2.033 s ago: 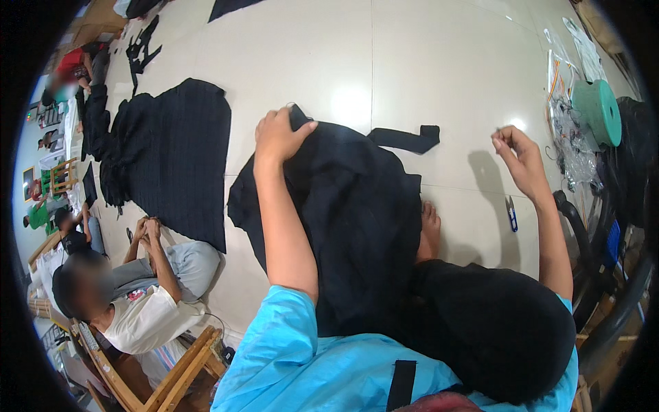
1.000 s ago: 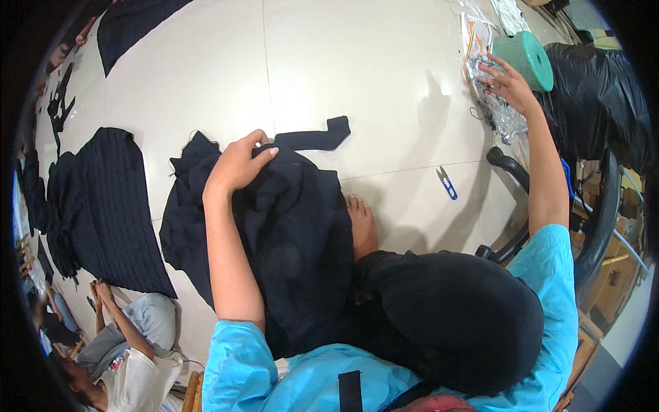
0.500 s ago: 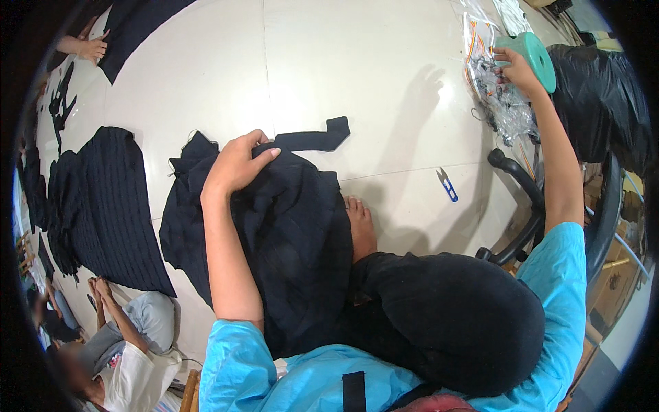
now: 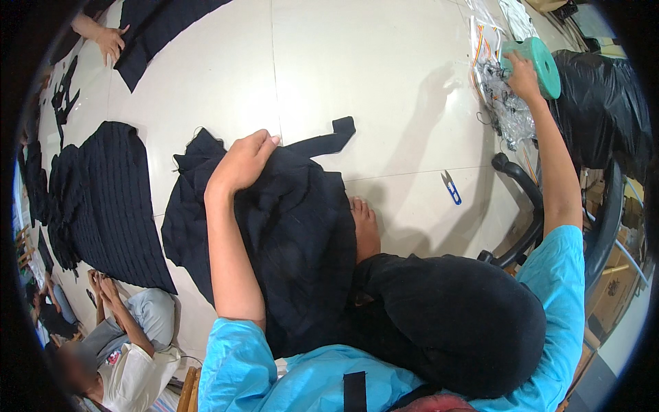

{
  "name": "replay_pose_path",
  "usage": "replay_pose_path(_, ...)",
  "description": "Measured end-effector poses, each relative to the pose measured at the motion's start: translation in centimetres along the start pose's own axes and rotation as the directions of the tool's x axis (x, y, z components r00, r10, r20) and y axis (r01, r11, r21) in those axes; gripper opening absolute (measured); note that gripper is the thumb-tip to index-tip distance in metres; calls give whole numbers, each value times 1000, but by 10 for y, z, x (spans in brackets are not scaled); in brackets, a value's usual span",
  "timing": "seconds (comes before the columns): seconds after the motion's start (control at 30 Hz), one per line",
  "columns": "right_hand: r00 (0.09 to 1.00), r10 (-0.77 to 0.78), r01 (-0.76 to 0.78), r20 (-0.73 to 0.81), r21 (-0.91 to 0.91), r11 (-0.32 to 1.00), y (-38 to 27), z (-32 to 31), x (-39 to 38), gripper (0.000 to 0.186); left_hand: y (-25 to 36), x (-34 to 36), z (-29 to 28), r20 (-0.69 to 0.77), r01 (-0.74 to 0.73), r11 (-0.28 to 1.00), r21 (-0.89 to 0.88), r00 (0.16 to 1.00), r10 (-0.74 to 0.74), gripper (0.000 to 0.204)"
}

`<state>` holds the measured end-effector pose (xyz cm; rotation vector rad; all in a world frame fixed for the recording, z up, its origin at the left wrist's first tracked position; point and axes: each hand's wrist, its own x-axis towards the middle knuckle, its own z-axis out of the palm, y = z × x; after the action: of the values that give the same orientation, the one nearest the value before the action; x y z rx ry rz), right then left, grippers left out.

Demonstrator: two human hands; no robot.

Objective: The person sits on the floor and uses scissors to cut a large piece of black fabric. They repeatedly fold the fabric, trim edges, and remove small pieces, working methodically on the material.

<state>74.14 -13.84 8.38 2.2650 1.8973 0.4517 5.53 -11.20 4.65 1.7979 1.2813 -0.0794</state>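
Observation:
A gathered black cloth garment [image 4: 295, 233] lies over my lap and the floor, with a narrow black strip [image 4: 322, 144] reaching out from its far edge. My left hand [image 4: 240, 163] pinches the cloth at that edge, thumb and fingers together. Far off to the right, my right hand [image 4: 524, 79] reaches over a heap of crumpled clear plastic [image 4: 515, 120] tangled with dark threads. Its fingers are partly extended beside a green plastic cylinder [image 4: 547, 69] lying on its side, and I make out nothing held in them. Blue-handled thread snips [image 4: 451, 188] lie on the tiles, apart from both hands.
A pleated black cloth [image 4: 113, 206] is spread at left, above a seated co-worker [image 4: 137, 350]. Another person's hand [image 4: 110, 42] rests near black fabric [image 4: 154, 34] at the far left. A black chair base [image 4: 525, 206] and a black plastic bag [image 4: 597, 103] stand at right.
My right hand has lowered slightly toward the plastic heap, and its fingers are less spread. My left fingers have drawn closer together on the cloth, whose strip has shifted a little.

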Motion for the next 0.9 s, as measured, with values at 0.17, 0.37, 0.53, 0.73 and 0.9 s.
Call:
replay_pose_path(0.17, 898, 0, 79, -441, 161, 984, -15, -20, 13, 30, 15, -5, -2, -4, -100, 980, -173, 995, 101, 32)
replay_pose_path(0.37, 938, 333, -184, 94, 951, 248, -156, -51, -29, 23, 14, -2, 3, -87, -279, 840, -465, 959, 270, 19)
replay_pose_path(0.53, 798, -565, -45, 210, 955, 292, -340, -98, -109, 33, 25, 0, 3, -97, -283, 762, -582, 955, 280, 24)
replay_pose_path(0.73, 882, -424, -250, 206, 967, -50, -431, -93, -137, 36, 21, 2, 1, -126, -309, 561, -768, 932, 341, 27)
replay_pose_path(0.9, 701, -591, -619, 399, 752, -226, -426, -101, -131, 24, 14, 3, -2, -93, -248, 692, -678, 963, 254, 37)
